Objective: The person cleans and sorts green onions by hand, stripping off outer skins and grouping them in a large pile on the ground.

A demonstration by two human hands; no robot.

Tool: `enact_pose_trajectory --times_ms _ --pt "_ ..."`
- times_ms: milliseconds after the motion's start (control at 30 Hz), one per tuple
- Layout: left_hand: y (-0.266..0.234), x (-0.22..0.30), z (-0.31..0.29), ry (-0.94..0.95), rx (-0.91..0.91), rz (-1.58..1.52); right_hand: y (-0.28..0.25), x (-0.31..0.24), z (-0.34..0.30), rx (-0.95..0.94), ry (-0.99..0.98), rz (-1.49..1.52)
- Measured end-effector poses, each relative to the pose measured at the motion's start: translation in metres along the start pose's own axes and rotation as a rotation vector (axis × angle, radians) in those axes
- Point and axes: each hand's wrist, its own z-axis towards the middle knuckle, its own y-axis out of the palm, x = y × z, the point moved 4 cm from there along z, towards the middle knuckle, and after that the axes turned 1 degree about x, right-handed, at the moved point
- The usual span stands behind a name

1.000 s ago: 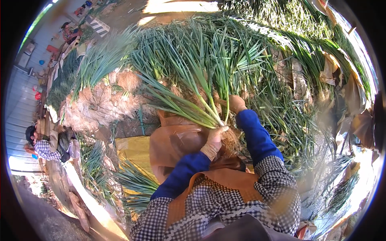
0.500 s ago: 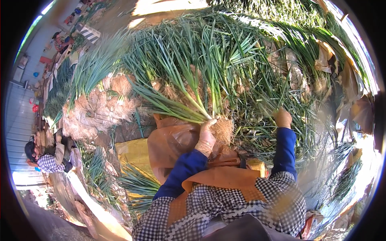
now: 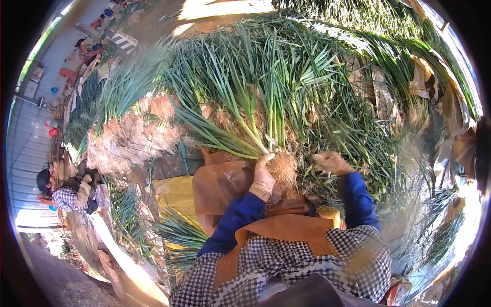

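Observation:
My left hand point(image 3: 263, 180) is closed round the pale stems of a bunch of green garlic point(image 3: 255, 134). The leaves fan away up and to the left, and the matted tan roots point(image 3: 283, 169) hang just right of my fingers. My right hand point(image 3: 333, 162) hovers to the right of those roots, apart from them, above loose leaves. It is blurred, so its fingers do not show clearly. A brown apron point(image 3: 217, 179) spreads below my left hand.
More green garlic point(image 3: 225, 66) lies heaped beyond my hands. Loose leaves point(image 3: 365, 143) litter the right side. At left is a rooty pile point(image 3: 128, 140), with a yellow sack point(image 3: 176, 197) nearer me. A person point(image 3: 71, 192) sits at the far left.
My right hand has moved left from the loose leaves toward the root end of the bunch. My left hand keeps its grip in about the same place. The view has shifted slightly.

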Motion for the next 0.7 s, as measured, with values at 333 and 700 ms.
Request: enact_pose_trajectory --times_ms 333,700 --pt "-0.025 -0.016 0.032 0.094 -0.080 0.247 0.008 -0.071 0.072 0.391 -0.697 -0.824" --pt "-0.009 -0.005 0.002 -0.068 0.023 0.003 -0.040 0.019 0.009 0.496 0.061 -0.409"
